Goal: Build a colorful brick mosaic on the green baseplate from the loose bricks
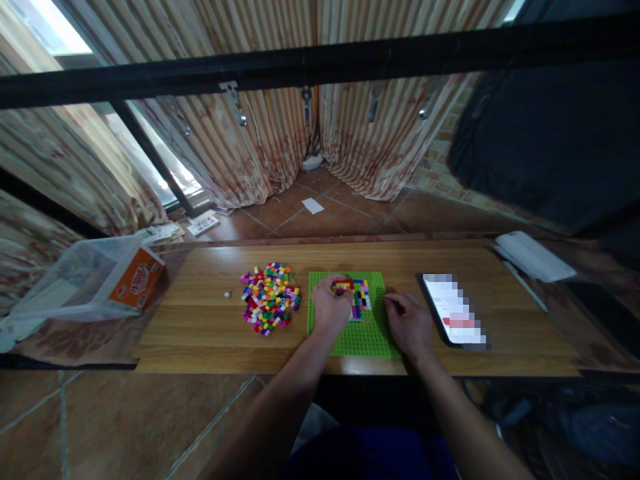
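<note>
A green studded baseplate (360, 343) lies on the wooden table, with a low build of coloured toy bricks (364, 303) on it. My left hand (333, 305) is over the left part of this build, its fingertips closed together at the bricks. Whatever is between those fingertips is hidden. At the plate's right edge rests my right hand (411, 327), its fingers curled inward. I cannot make out whether anything is inside them. Left of the plate is a heap of loose toy bricks (270, 300) in many colours.
One small whitish piece (227, 294) lies left of the heap. A phone with a lit screen (453, 310) is to the right of my right hand. Beyond the table's left end stands a clear plastic bin (90, 267); white papers (535, 257) lie at the far right. A dark bar (320, 65) crosses behind the table.
</note>
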Demonstrator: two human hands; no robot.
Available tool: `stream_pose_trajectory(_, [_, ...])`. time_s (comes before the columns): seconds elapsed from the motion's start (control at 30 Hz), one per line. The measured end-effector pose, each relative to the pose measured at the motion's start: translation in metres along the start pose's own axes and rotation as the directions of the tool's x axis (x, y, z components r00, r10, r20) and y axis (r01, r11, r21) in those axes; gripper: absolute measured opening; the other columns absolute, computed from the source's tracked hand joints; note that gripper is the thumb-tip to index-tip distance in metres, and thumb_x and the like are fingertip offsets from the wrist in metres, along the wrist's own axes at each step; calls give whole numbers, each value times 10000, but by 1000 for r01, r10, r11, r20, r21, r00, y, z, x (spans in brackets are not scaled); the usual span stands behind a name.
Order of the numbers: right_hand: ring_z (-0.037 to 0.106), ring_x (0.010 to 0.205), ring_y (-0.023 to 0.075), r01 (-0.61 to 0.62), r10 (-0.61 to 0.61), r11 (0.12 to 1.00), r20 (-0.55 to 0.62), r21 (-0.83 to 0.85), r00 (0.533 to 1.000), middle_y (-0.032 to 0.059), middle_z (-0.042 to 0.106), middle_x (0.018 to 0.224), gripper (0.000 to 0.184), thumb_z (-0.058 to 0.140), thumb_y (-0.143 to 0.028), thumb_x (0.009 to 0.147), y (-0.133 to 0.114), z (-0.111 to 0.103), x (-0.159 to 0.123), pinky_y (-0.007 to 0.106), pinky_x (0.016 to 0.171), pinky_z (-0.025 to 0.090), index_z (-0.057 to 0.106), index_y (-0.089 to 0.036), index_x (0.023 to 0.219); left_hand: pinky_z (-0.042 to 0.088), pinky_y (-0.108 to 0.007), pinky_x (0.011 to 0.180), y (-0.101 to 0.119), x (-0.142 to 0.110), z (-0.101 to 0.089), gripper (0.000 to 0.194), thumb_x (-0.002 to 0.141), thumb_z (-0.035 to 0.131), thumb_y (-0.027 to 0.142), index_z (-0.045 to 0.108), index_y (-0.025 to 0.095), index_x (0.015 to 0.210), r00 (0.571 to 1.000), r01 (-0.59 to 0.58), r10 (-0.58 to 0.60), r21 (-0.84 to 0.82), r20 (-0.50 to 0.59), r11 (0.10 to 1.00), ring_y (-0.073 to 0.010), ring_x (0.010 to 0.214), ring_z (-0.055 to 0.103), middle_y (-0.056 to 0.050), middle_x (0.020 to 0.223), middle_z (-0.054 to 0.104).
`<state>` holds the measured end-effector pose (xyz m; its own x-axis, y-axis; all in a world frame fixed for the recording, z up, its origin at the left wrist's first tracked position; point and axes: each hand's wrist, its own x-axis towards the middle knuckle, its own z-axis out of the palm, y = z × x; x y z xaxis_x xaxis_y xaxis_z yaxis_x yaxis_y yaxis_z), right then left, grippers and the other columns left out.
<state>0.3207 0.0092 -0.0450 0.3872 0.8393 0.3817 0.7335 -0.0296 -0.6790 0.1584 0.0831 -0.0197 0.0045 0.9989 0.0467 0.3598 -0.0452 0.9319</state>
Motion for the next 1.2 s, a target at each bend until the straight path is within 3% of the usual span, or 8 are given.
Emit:
stream_pose_trajectory(0.23, [654,789,221,7,-6,999,15,-35,1000,94,702,903,327,479,-408,898,4,2,-1,352,721,511,718,-187,885,549,-279,769,3,0,-2,309,686,659,81,677,203,969,1000,11,-10,-48,30,999,-136,777,664,5,866,711])
stream_pose_trajectory(0.4, [653,778,230,28,-28,998,6,-59,1000,104,712,918,358,470,-442,900,5,1,-1,360,705,508,719,-187,871,512,-387,965,5,-17,-17,426,706,677,84,644,194,1117,995,-102,102,-22,-8,995,-204,1042,646,-64,1105,691])
stream_pose_trajectory(0.5, [652,776,234,51,-51,997,-3,-66,999,107,714,920,372,463,-456,903,6,0,-1,365,701,505,721,-191,872,467,-429,1043,4,-36,-38,457,729,658,73,620,219,1160,981,-196,196,21,-1,980,-222,1154,598,-68,1200,658])
stream_pose_trajectory(0.67, [652,789,243,45,-46,996,-7,-75,999,104,713,912,376,459,-467,904,6,0,-2,372,711,502,723,-201,876,548,-356,875,-15,-68,-85,346,812,577,106,611,227,1134,976,-216,215,110,24,970,-175,954,646,-58,1095,665])
stream_pose_trajectory(0.87, [651,776,231,33,-34,997,-4,-72,999,87,710,898,343,477,-450,895,5,-1,-2,355,711,498,723,-211,880,548,-335,814,-49,-79,-145,187,848,557,193,635,210,1017,969,-148,197,289,-151,946,-183,883,646,-53,951,663])
stream_pose_trajectory(0.97, [650,777,229,32,-31,996,9,-82,999,84,707,889,336,480,-438,891,5,-2,-2,352,709,497,723,-207,882,552,-343,794,-57,-74,-163,187,834,579,225,633,204,1012,959,-74,159,332,-235,940,-190,859,648,-56,953,659])
stream_pose_trajectory(1.07, [646,762,227,24,-24,997,2,-79,1000,90,705,878,333,485,-430,887,4,-1,-2,353,703,495,724,-198,875,538,-377,875,-54,-65,-163,193,847,569,223,649,211,1022,954,-126,219,389,-205,913,-210,956,640,-74,1018,661])
stream_pose_trajectory(1.2, [642,766,234,22,-22,997,-2,-80,1000,95,707,868,339,478,-431,888,3,-1,-2,362,704,491,722,-198,859,500,-399,935,-39,-50,-141,198,858,565,206,683,229,1016,941,-262,333,501,-56,825,-227,1027,603,-82,1056,650])
